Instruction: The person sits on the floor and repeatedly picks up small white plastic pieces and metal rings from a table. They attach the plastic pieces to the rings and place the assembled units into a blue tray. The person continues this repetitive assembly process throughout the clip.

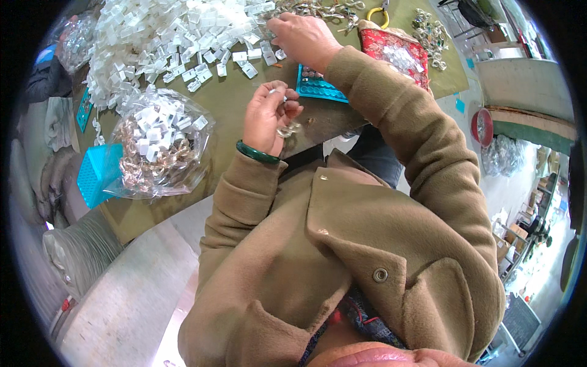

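Head view: a white piece (284, 97), mostly hidden, is pinched in the left hand's (266, 111) curled fingers at eleven o'clock.
At twelve, the right hand's (304, 40) fingers are loosely bent; any hold cannot be made out.

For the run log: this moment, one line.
left hand: holding small shiny pieces; right hand: beside translucent pile; blue tray: on table

Yellow-handled pliers (386, 18), 1 o'clock. Blue square (460, 105), 2 o'clock. Red basin (489, 127), between 2 and 3; clear plastic bags (509, 160) just beside it, 3. Dark panel (518, 319), 4. Grey bundle (79, 251), 8.
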`<state>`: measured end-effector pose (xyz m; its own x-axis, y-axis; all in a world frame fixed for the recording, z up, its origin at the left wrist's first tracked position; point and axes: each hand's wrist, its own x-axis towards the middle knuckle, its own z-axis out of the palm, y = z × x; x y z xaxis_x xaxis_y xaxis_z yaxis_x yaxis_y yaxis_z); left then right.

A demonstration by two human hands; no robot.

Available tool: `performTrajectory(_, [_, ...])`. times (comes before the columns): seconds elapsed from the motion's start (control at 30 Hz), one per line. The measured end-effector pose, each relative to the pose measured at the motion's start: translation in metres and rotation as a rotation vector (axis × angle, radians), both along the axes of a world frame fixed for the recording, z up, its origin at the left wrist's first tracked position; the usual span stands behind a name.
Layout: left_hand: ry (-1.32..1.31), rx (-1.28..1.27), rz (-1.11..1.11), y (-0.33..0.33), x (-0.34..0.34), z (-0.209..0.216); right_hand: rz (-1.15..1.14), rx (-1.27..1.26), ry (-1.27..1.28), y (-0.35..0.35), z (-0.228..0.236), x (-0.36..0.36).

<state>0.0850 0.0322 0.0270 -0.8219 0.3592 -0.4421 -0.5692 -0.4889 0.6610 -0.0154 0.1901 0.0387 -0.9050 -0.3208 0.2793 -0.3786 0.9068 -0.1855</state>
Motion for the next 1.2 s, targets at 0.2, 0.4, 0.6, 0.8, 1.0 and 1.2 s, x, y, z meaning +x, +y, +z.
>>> performTrajectory(0.2, [-0.054, 0.036, 0.014, -0.008, -0.004, 0.001, 0.075, -0.189, -0.036, 0.01, 0.005, 0.008])
performTrajectory(0.4, [0.129, -0.06, 0.323, -0.007, -0.021, 0.008, 0.083, -0.751, -0.343, 0.009, 0.018, 0.038])
performTrajectory(0.6, [0.244, -0.128, 0.149, -0.013, -0.033, 0.023, -0.074, -0.912, -0.311, -0.006, 0.022, 0.058])
performTrajectory(0.8, [0.139, -0.059, -0.026, -0.014, -0.026, 0.018, -0.085, -0.796, -0.19, -0.01, 0.022, 0.077])
performTrajectory(1.0, [0.354, -0.286, 0.045, -0.008, -0.011, 0.008, -0.112, -1.29, -0.385, -0.014, 0.013, 0.092])
performTrajectory(1.2, [0.764, -0.619, 0.128, 0.001, 0.003, 0.005, -0.258, -1.753, -0.631, -0.015, 0.014, 0.11])
